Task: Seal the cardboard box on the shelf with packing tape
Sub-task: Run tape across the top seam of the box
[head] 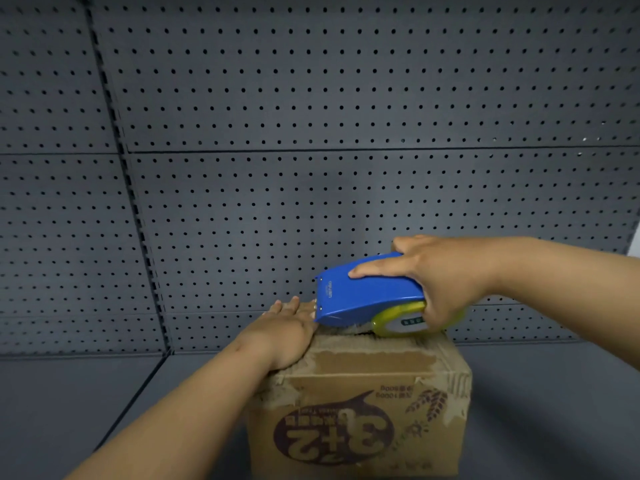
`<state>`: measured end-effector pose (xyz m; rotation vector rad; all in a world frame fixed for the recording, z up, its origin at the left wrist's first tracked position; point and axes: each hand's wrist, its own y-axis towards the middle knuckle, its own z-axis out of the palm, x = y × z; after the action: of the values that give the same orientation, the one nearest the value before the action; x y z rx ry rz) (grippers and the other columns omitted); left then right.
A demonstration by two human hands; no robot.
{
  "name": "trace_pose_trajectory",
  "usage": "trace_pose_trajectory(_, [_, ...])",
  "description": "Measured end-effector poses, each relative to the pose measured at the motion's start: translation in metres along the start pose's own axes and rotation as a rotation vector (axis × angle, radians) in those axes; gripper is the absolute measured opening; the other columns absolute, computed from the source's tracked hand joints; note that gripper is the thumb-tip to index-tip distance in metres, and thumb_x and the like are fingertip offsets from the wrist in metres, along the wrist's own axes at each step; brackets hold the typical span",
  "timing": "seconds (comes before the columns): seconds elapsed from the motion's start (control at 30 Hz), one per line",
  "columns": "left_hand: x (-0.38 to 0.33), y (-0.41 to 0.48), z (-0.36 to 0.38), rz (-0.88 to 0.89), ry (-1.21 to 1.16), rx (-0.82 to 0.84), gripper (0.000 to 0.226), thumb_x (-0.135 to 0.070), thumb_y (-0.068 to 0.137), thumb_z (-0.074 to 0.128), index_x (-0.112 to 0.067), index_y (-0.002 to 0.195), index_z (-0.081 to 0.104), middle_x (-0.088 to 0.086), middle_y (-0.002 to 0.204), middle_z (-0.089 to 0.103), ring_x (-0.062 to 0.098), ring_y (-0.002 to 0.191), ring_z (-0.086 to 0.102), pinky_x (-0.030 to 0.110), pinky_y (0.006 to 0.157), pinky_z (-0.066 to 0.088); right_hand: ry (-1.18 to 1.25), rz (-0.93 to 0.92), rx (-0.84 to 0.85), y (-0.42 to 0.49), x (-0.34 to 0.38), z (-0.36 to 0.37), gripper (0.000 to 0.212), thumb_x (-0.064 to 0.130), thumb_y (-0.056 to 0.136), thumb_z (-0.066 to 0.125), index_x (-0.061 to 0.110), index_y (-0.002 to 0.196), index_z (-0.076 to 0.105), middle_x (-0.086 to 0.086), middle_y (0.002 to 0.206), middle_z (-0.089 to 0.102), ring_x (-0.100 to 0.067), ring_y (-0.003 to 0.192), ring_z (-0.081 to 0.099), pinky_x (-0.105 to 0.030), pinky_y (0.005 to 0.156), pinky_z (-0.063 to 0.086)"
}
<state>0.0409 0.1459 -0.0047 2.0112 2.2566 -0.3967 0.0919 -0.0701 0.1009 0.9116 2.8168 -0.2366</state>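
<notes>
A brown cardboard box (360, 410) with a dark upside-down "3+2" print stands on the grey shelf (86, 393). My right hand (440, 282) grips a blue tape dispenser (367, 292) holding a yellowish tape roll (398, 320), and the dispenser rests on the box's top near its far edge. Beside the dispenser's front end, my left hand (287, 330) lies flat, palm down, on the top left corner of the box. The top of the box is mostly hidden by the low viewing angle.
A grey pegboard wall (311, 133) rises straight behind the box. A dark vertical upright (138, 216) divides the pegboard on the left. The shelf surface stretches to both sides of the box.
</notes>
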Motion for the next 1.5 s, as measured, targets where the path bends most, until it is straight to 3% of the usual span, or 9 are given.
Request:
trace_pose_trajectory(0.17, [0.000, 0.000, 0.001, -0.030, -0.048, 0.012, 0.051, -0.038, 0.099, 0.006, -0.033, 0.150, 0.001, 0.001, 0.161, -0.004, 0.024, 0.147, -0.008, 0.035, 0.119, -0.002, -0.015, -0.019, -0.032, -0.001, -0.005, 0.003, 0.094, 0.040, 0.075, 0.069, 0.071, 0.127, -0.003, 0.012, 0.088, 0.028, -0.003, 0.077, 0.035, -0.025, 0.060, 0.039])
trace_pose_trajectory(0.4, [-0.014, -0.017, -0.007, -0.011, -0.032, -0.004, 0.050, -0.031, 0.101, 0.006, -0.024, 0.151, 0.001, 0.001, 0.161, -0.002, 0.018, 0.148, -0.005, 0.027, 0.116, -0.003, -0.029, -0.027, 0.005, -0.010, -0.005, 0.002, 0.099, 0.032, 0.072, 0.067, 0.071, 0.126, -0.007, 0.011, 0.091, 0.029, -0.008, 0.080, 0.041, -0.028, 0.069, 0.047])
trace_pose_trajectory(0.53, [-0.011, -0.012, -0.005, -0.048, -0.049, 0.005, 0.053, -0.041, 0.099, 0.005, -0.028, 0.151, 0.004, 0.002, 0.161, -0.002, 0.021, 0.148, -0.005, 0.031, 0.117, -0.002, -0.016, -0.020, 0.011, -0.014, -0.012, 0.002, 0.100, 0.031, 0.071, 0.065, 0.070, 0.127, -0.008, 0.007, 0.095, 0.030, -0.012, 0.085, 0.043, -0.031, 0.072, 0.049])
trace_pose_trajectory(0.7, [-0.004, -0.005, -0.001, -0.057, -0.061, -0.004, 0.055, -0.047, 0.098, 0.006, -0.032, 0.150, 0.006, 0.001, 0.161, -0.003, 0.023, 0.148, -0.006, 0.036, 0.119, 0.000, -0.037, -0.052, 0.016, -0.019, -0.021, 0.003, 0.100, 0.032, 0.073, 0.066, 0.069, 0.128, -0.008, 0.010, 0.092, 0.029, -0.005, 0.076, 0.039, -0.023, 0.063, 0.039])
trace_pose_trajectory(0.9, [-0.007, -0.006, -0.002, -0.068, -0.073, 0.002, 0.055, -0.045, 0.099, 0.010, -0.029, 0.151, 0.006, -0.001, 0.161, -0.005, 0.022, 0.148, -0.007, 0.037, 0.118, 0.000, -0.032, -0.035, 0.030, -0.041, -0.045, 0.006, 0.099, 0.039, 0.071, 0.064, 0.077, 0.117, -0.014, 0.011, 0.096, 0.032, -0.006, 0.081, 0.043, -0.028, 0.074, 0.047])
trace_pose_trajectory(1.0, [-0.007, -0.006, -0.002, -0.068, -0.077, 0.005, 0.055, -0.046, 0.098, 0.010, -0.031, 0.151, 0.005, -0.002, 0.161, -0.006, 0.020, 0.148, -0.007, 0.037, 0.118, -0.001, -0.029, -0.036, 0.016, -0.046, -0.058, 0.011, 0.099, 0.039, 0.072, 0.064, 0.079, 0.113, -0.017, 0.014, 0.096, 0.031, -0.006, 0.083, 0.043, -0.022, 0.072, 0.043])
trace_pose_trajectory(1.27, [-0.009, -0.004, -0.003, -0.097, 0.029, 0.022, 0.056, -0.046, 0.098, 0.014, -0.030, 0.150, 0.001, -0.002, 0.161, -0.008, 0.021, 0.148, -0.007, 0.036, 0.118, 0.000, 0.133, 0.032, 0.058, -0.076, -0.097, 0.042, 0.096, 0.044, 0.064, 0.061, 0.082, 0.112, -0.013, 0.011, 0.104, 0.039, -0.011, 0.092, 0.051, -0.023, 0.082, 0.047])
trace_pose_trajectory(1.4, [-0.010, -0.003, -0.002, -0.113, 0.085, 0.022, 0.056, -0.047, 0.098, 0.013, -0.032, 0.150, -0.001, -0.001, 0.160, -0.009, 0.021, 0.148, -0.006, 0.038, 0.118, 0.000, 0.135, 0.047, 0.079, -0.066, -0.098, 0.050, 0.096, 0.034, 0.069, 0.063, 0.080, 0.116, -0.007, 0.015, 0.102, 0.037, -0.009, 0.088, 0.049, -0.019, 0.076, 0.044])
trace_pose_trajectory(1.5, [-0.010, -0.002, -0.003, -0.145, 0.262, -0.003, 0.056, -0.050, 0.097, 0.008, -0.035, 0.149, -0.005, 0.001, 0.160, -0.010, 0.019, 0.148, -0.007, 0.043, 0.118, -0.005, 0.155, 0.056, 0.079, -0.063, -0.099, 0.052, 0.094, 0.029, 0.070, 0.064, 0.078, 0.116, -0.003, 0.016, 0.099, 0.036, -0.007, 0.085, 0.049, -0.014, 0.069, 0.040])
